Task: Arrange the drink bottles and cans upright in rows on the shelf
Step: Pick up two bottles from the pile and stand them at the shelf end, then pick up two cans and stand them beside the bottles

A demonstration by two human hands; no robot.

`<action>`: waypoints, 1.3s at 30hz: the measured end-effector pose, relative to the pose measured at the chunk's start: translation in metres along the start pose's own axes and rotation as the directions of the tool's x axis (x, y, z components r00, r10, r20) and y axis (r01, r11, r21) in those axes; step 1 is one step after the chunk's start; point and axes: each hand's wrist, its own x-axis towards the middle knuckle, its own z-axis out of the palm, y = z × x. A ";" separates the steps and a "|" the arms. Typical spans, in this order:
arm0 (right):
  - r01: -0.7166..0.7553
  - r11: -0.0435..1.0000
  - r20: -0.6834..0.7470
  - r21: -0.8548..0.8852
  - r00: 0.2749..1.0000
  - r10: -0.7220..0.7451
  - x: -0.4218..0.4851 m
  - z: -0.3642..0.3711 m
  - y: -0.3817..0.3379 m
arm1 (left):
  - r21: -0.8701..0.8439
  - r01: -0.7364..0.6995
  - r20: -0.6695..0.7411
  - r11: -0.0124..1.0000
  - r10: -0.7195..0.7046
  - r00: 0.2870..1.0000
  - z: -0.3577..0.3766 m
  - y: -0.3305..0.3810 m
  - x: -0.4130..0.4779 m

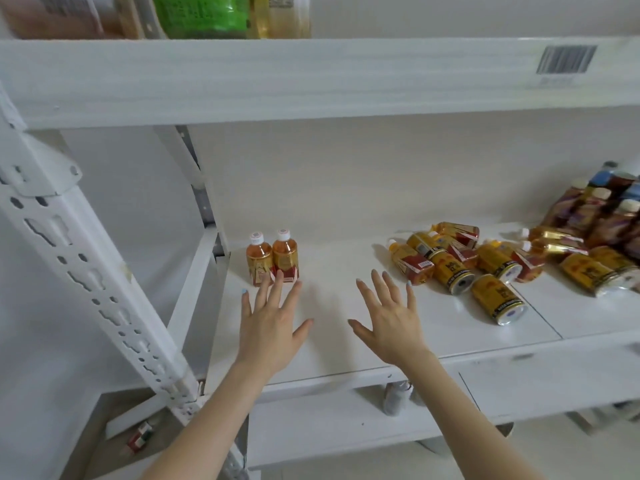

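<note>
Two small amber tea bottles (272,258) with white caps stand upright side by side at the back left of the white shelf (329,355). My left hand (272,327) is open just in front of them, its fingertips overlapping their bases. My right hand (389,320) is open too, fingers spread, over the shelf's middle. To its right lies a heap of fallen yellow cans (498,299) and small tea bottles (410,261). At the far right, several darker bottles (595,213) lean together.
A perforated white upright post (86,271) rises at the left. The shelf above (311,81) carries large bottles (201,12) and a barcode label (566,60). A lower shelf holds a grey bottle (394,398).
</note>
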 end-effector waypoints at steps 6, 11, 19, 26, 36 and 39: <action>-0.033 0.999 -0.035 0.001 0.999 0.033 -0.025 -0.009 0.066 | 0.015 -0.028 -0.037 0.999 0.028 0.999 0.006 0.073 0.006; -0.019 1.000 -0.020 0.004 1.000 0.019 -0.045 -0.017 0.133 | 0.010 0.021 -0.025 1.000 -0.021 0.999 0.020 0.144 0.013; -0.074 0.997 -0.008 0.038 0.997 0.075 -0.076 -0.024 0.230 | -0.043 0.019 0.004 0.999 -0.019 1.000 0.035 0.236 0.026; -0.187 0.981 -0.012 0.048 0.982 0.188 -0.077 -0.014 0.300 | -0.103 -0.059 0.022 0.993 0.061 0.998 0.055 0.292 0.047; -0.133 0.973 0.074 0.187 0.990 0.121 -0.010 0.002 0.400 | -0.129 0.014 0.061 0.992 -0.006 0.998 0.100 0.378 0.108; -0.088 0.972 0.136 0.219 0.989 0.058 0.013 0.014 0.417 | -0.169 0.113 0.135 0.979 -0.091 0.987 0.117 0.396 0.124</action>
